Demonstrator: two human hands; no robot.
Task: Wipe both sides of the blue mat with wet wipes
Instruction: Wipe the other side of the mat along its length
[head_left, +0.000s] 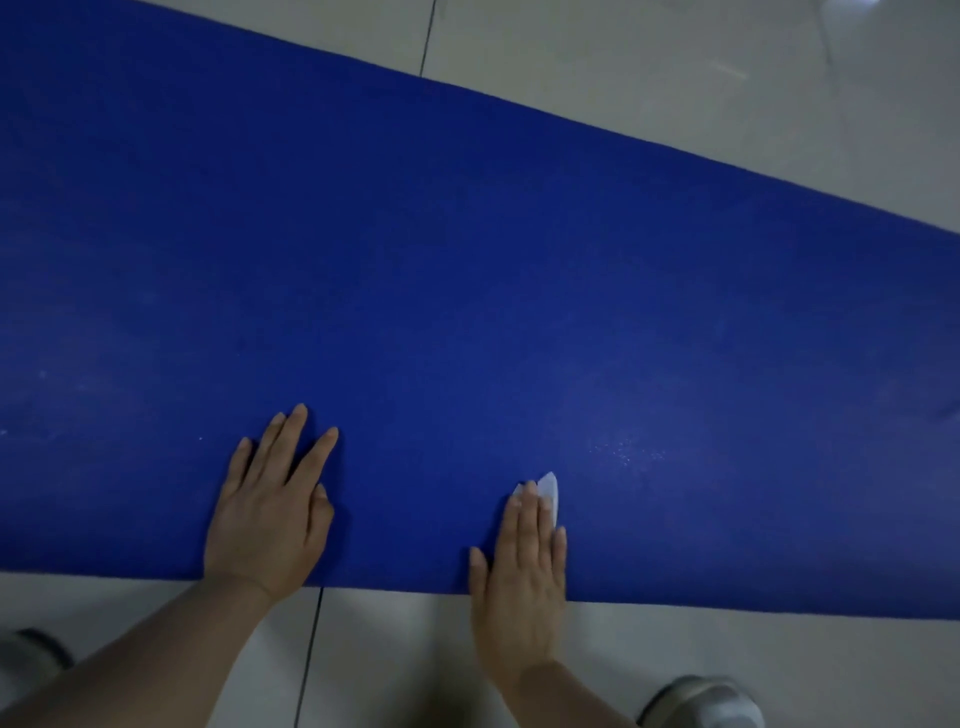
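My grey shoe (711, 701) sat closest. My right hand (524, 577) pressed flat on a small white wet wipe (549, 491) at the near edge of the long blue mat (467, 260). My left hand (270, 509) lay flat beside it, holding nothing. The mat ran left to right, so most of it lay ahead.

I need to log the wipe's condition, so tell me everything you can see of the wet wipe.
The wet wipe is a small white, slightly see-through piece, seemingly folded or bunched. It lies flat on the blue mat close to the mat's near edge. The right hand presses it down with straight fingers, covering most of it, so only a pointed tip shows past the fingertips. Its full size and shape are hidden. Faint pale specks mark the mat just beyond it. The left hand rests flat on the mat, apart from the wipe.
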